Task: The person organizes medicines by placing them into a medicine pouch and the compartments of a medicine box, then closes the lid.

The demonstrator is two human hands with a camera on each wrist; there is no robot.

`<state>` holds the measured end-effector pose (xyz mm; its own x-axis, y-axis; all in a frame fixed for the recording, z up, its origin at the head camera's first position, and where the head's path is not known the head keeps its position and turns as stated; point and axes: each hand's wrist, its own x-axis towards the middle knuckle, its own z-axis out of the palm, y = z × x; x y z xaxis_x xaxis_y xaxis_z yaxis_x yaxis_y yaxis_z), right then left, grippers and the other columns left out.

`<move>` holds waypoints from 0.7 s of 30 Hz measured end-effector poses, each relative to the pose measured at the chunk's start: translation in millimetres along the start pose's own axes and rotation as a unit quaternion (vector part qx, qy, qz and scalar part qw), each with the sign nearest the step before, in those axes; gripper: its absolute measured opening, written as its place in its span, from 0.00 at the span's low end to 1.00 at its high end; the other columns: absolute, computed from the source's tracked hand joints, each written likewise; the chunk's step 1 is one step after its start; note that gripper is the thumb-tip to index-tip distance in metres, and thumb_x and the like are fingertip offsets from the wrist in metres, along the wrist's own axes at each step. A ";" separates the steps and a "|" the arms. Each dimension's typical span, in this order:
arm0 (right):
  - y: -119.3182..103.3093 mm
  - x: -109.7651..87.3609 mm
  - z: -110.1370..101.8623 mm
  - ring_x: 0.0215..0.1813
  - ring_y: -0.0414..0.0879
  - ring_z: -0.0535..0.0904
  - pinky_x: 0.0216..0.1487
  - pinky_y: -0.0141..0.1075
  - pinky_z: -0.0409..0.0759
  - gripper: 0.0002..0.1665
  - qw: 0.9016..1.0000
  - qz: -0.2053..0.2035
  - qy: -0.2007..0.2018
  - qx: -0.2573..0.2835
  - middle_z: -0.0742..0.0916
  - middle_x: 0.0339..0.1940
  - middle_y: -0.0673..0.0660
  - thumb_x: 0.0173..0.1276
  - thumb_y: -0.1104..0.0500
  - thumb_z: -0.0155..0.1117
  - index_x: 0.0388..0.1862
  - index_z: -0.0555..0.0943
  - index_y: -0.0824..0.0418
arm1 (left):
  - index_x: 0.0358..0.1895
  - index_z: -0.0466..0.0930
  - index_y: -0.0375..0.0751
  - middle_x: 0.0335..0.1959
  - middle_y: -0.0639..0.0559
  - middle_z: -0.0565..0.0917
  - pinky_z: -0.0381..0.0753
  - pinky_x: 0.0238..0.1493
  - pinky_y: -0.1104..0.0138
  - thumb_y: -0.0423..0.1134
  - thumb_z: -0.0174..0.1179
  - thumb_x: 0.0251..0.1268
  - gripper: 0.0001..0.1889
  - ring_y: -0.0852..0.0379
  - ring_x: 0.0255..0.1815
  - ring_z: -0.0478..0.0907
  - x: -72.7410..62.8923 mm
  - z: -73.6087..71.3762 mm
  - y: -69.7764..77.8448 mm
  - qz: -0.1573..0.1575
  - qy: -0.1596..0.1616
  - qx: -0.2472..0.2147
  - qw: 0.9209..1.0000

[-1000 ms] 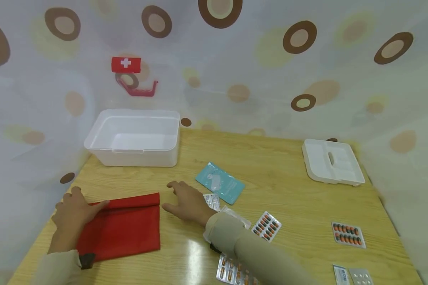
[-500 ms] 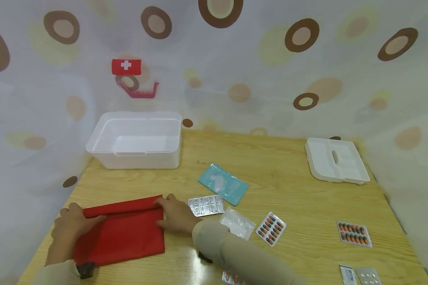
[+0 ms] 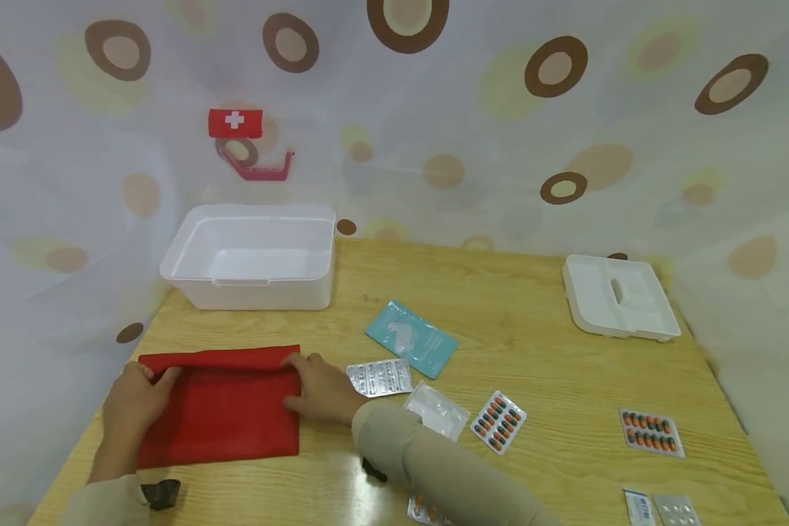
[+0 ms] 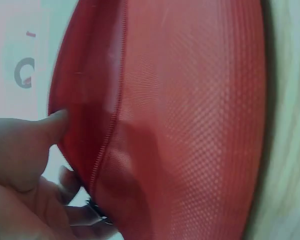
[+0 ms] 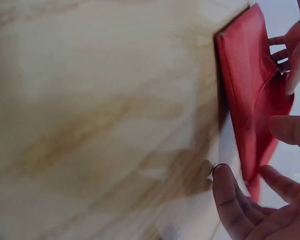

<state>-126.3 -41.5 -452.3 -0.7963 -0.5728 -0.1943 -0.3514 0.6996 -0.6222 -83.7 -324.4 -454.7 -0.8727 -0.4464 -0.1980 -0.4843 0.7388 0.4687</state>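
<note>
Gripping the red pouch [image 3: 237,416] by the two ends of its far edge, you have it on the near left part of the wood-grained tabletop [image 3: 500,292], in front of the white box [image 3: 256,296]. Your left hand [image 3: 134,402] pinches the far left corner, the thumb on the inner face and the other fingers behind the edge. Your right hand [image 3: 325,392] has its grip on the far right corner, one finger over the upper band and the thumb lower, by the side edge. A row of zipper teeth [image 4: 121,85] runs along the pouch's mouth, with the far band standing behind it. Just right of your right hand lies a silver blister pack [image 3: 379,378], with a teal packet [image 3: 413,338] beyond it and a clear plastic packet [image 3: 439,413] nearer to you. Next to that is a blister pack of dark and orange capsules [image 3: 498,422]; a similar capsule strip [image 3: 652,432] lies well apart to the right. Your right sleeve [image 3: 447,467] partly hides a pack of orange capsules [image 3: 427,510]. By the near right edge are a small blue-and-white packet [image 3: 639,507] and a small silver strip [image 3: 676,510], side by side. Farther back on the right sits a white tray [image 3: 592,321]. Behind the box, a red label with a white cross [image 3: 235,123] shows above a red handle [image 3: 259,174], against the patterned backdrop [image 3: 368,88].
</note>
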 end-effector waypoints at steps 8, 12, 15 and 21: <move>2.9 5.4 -15.2 0.56 0.43 0.82 0.58 0.33 0.79 0.12 0.987 -0.055 0.143 0.054 0.86 0.53 0.50 0.72 0.59 0.61 0.54 0.76 0.54 | 0.25 0.62 0.37 0.27 0.42 0.69 0.59 0.29 0.61 0.44 0.59 0.68 0.19 0.47 0.30 0.66 -1.9 8.6 29.2 0.081 0.193 -0.087 0.974; 3.6 5.4 -23.3 0.50 0.42 0.84 0.50 0.32 0.81 0.08 0.967 -0.045 0.239 0.078 0.87 0.47 0.50 0.73 0.57 0.61 0.49 0.78 0.54 | 0.18 0.68 0.36 0.35 0.36 0.78 0.64 0.33 0.55 0.37 0.60 0.60 0.16 0.40 0.38 0.75 -5.7 15.5 46.2 0.102 0.299 -0.144 0.938; 5.3 5.4 -31.1 0.47 0.43 0.84 0.46 0.34 0.81 0.07 0.947 -0.035 0.306 0.092 0.88 0.44 0.50 0.73 0.55 0.61 0.46 0.79 0.54 | 0.15 0.70 0.33 0.41 0.33 0.78 0.66 0.37 0.53 0.33 0.59 0.55 0.14 0.36 0.47 0.76 -8.0 21.6 60.7 0.111 0.341 -0.181 0.916; 14.0 7.3 -48.4 0.50 0.49 0.83 0.48 0.43 0.82 0.07 0.918 -0.023 0.378 0.117 0.87 0.45 0.54 0.70 0.62 0.61 0.46 0.78 0.57 | 0.18 0.73 0.30 0.37 0.35 0.74 0.62 0.35 0.66 0.31 0.61 0.53 0.11 0.52 0.35 0.71 -8.7 33.4 86.9 0.150 0.350 -0.229 0.896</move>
<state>-160.9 -15.2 -425.8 -0.9283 -0.0773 0.3636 -0.3486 0.5207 -0.7793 -120.3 -239.4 -440.9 -0.6288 -0.5881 0.5087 -0.0189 0.6655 0.7462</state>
